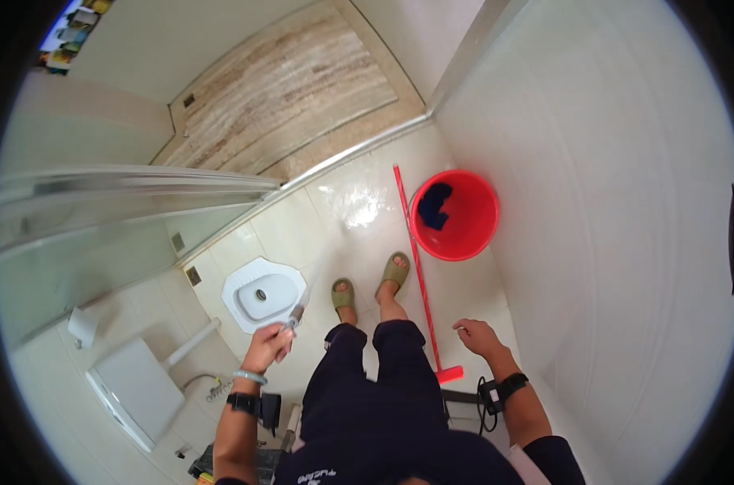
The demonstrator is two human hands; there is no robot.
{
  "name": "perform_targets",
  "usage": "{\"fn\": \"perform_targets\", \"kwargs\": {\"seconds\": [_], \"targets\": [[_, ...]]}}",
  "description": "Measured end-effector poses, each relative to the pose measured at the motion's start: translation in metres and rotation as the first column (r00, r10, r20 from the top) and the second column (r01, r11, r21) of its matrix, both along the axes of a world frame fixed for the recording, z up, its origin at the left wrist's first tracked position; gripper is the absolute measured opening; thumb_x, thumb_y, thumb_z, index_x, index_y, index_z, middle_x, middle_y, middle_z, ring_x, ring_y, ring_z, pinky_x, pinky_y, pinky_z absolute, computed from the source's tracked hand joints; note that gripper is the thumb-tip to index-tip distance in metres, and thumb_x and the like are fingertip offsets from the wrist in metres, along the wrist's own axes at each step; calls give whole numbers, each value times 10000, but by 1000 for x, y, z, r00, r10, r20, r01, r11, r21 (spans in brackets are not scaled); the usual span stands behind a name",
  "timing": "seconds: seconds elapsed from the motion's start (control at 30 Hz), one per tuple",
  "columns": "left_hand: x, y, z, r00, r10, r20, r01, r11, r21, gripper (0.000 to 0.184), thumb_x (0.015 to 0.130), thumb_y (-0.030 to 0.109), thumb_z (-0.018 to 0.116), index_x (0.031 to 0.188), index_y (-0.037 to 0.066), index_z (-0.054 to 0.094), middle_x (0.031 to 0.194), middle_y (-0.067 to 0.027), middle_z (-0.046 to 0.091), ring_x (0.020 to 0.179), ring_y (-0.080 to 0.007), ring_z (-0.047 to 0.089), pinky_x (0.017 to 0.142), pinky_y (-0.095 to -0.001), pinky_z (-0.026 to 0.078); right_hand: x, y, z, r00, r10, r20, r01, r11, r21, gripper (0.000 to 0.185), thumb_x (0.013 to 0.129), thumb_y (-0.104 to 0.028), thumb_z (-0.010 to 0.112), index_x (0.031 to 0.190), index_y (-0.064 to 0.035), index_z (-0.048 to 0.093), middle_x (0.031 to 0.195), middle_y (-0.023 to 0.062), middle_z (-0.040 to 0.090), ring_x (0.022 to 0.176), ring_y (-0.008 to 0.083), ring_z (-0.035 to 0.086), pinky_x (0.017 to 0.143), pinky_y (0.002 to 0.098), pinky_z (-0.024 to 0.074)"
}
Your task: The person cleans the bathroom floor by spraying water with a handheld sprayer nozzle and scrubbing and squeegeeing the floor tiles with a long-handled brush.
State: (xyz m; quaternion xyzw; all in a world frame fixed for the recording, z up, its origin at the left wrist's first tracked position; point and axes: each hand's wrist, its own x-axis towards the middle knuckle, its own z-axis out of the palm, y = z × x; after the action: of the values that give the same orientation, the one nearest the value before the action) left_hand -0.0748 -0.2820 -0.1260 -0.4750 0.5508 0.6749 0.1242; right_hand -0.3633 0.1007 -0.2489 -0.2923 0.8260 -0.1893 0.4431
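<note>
My left hand (pixel 268 346) is wrapped round a small grey spray nozzle (pixel 297 314), beside the white squat toilet (pixel 242 303). A faint spray seems to run from the nozzle to the wet, shiny floor (pixel 355 202). On the right, my right hand (pixel 476 335) hangs in the air with its fingers curled and nothing visible in them. The nearest thing to it is a red long-handled tool (pixel 422 283), which lies on the floor with its red head (pixel 450 374) towards me. Past it stands a red bucket (pixel 472 214) with a dark blue cloth (pixel 434 207) inside.
A white cistern (pixel 136 392) is on the left wall, with a pipe (pixel 193 343) to the toilet. Glass sliding doors (pixel 140 194) stand at the left. A raised sill (pixel 355 151) borders the floor ahead. The white wall (pixel 617 202) rises on the right.
</note>
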Motion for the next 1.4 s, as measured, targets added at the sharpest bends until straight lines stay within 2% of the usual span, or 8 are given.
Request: {"fn": "perform_targets", "kwargs": {"seconds": [0.23, 0.33, 0.47, 0.53, 0.7, 0.87, 1.13, 1.4], "targets": [[60, -5, -105, 962, 52, 268, -111, 971, 211, 220, 889, 232, 614, 860, 14, 620, 604, -23, 542, 473, -80, 450, 433, -216, 346, 5, -31, -243, 985, 129, 114, -135, 990, 45, 195, 833, -129, 485, 942, -83, 641, 913, 187, 619, 911, 357, 580, 840, 437, 467], [76, -25, -140, 954, 24, 299, -111, 954, 277, 252, 878, 253, 625, 873, 1, 620, 608, -28, 545, 489, -86, 460, 450, -224, 359, -12, -45, -302, 985, 169, 38, -172, 937, 303, 194, 806, -83, 511, 953, -101, 636, 986, 172, 586, 928, 345, 582, 829, 432, 484], [74, -31, -183, 952, -9, 305, -98, 938, 332, 309, 857, 299, 640, 887, -9, 624, 623, -37, 552, 508, -89, 469, 474, -228, 376, -17, -19, -398, 962, 134, -237, -62, 956, 288, 431, 833, -172, 571, 1238, -67, 467, 1128, 252, 528, 1074, 397, 522, 910, 462, 438], [73, -42, -180, 948, -27, 318, -96, 926, 366, 326, 842, 307, 654, 891, -14, 632, 634, -37, 559, 516, -87, 472, 483, -223, 378, -23, -41, -388, 913, 128, -386, 28, 927, 375, 522, 866, -254, 572, 1319, -64, 398, 1178, 271, 508, 1106, 408, 507, 930, 467, 423], [73, -54, -189, 945, -107, 310, -62, 871, 488, 444, 784, 407, 692, 891, -19, 633, 630, -39, 574, 503, -88, 475, 472, -225, 368, -36, -72, -381, 962, -124, -241, 232, 837, 495, 325, 873, -253, 529, 1168, -117, 532, 973, 169, 644, 967, 370, 605, 801, 467, 473], [63, -57, -198, 949, -152, 276, -1, 874, 485, 440, 779, 394, 708, 900, -23, 634, 635, -29, 567, 504, -83, 468, 469, -225, 357, -17, -96, -354, 929, -258, -265, 340, 879, 335, 277, 828, -230, 539, 1070, -98, 518, 937, 188, 649, 913, 409, 603, 762, 475, 479], [40, -59, -195, 979, -152, 133, 45, 806, 591, 239, 831, 242, 685, 874, 17, 617, 664, 4, 536, 566, -50, 444, 510, -204, 349, 5, -124, -335, 962, -118, -248, 208, 902, 378, 453, 807, -214, 562, 1183, -32, 386, 979, 267, 617, 897, 427, 606, 768, 512, 481], [27, -45, -136, 981, -194, -24, 170, 787, 594, 257, 848, 257, 661, 932, 16, 632, 664, -8, 550, 541, -53, 442, 488, -205, 350, 40, -105, -185, 991, -132, 5, 126, 959, 253, 392, 833, -209, 578, 1126, -9, 412, 890, 271, 613, 848, 450, 591, 747, 519, 469]]}}
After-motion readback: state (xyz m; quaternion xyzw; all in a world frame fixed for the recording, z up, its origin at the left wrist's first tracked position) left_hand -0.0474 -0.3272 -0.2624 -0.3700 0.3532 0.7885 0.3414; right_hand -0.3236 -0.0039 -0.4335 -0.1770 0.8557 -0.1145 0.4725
